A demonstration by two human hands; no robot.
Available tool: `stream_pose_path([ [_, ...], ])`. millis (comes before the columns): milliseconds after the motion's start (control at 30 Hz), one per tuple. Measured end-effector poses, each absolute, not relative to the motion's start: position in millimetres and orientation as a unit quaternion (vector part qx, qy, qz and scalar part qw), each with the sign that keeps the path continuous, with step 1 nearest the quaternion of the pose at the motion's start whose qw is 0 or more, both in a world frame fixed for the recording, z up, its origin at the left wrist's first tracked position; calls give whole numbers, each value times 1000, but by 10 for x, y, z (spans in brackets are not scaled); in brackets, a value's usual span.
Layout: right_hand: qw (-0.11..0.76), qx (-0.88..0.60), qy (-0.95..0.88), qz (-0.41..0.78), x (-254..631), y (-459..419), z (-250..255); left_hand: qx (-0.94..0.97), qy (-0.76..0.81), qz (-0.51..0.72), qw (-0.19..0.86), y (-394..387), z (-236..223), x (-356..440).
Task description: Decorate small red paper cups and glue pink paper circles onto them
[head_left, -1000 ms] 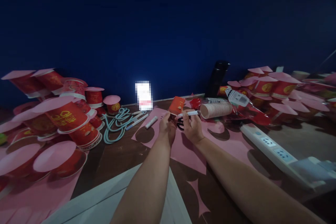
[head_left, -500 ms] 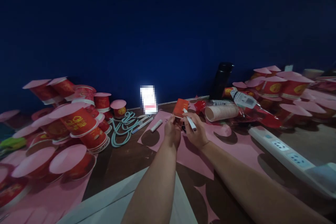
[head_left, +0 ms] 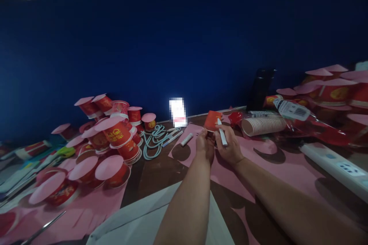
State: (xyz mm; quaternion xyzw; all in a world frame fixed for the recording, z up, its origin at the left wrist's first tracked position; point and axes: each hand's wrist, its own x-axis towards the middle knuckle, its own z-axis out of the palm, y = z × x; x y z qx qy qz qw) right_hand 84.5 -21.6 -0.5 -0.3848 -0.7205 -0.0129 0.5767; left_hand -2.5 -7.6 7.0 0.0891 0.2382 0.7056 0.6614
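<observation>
My left hand grips a red paper cup, tilted with its base upward. My right hand holds a white marker, its tip end against or very near the cup's side. The fingers of both hands partly cover the cup's lower part. Under the hands lies a pink paper sheet with round holes cut in it. A short white cylinder, perhaps a cap or another pen, rests on the sheet to the left of my hands.
Red cups topped with pink discs are piled at left; more stand at right. A coiled cable, a glowing phone screen, a black bottle, bagged stacked cups and a power strip surround my hands.
The view has swung left and a little up, so everything sits further right in it. Both hands keep their hold on the cup and marker, with little other movement.
</observation>
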Motion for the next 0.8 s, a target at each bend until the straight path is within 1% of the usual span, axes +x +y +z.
stream_pose_path([
  [167, 594, -394, -701, -1, 852, -171, -48, 114, 254, 716, 640, -88, 81, -36],
  [367, 620, -429, -655, 39, 867, -148, -62, 67, 268, 745, 607, -98, 103, -36],
  [600, 630, -441, -638, 53, 895, -127, -44, 60, 283, 727, 623, -40, 40, -38],
  [800, 642, -439, -624, 75, 935, -96, 4, 100, 290, 716, 627, -45, 21, -40],
])
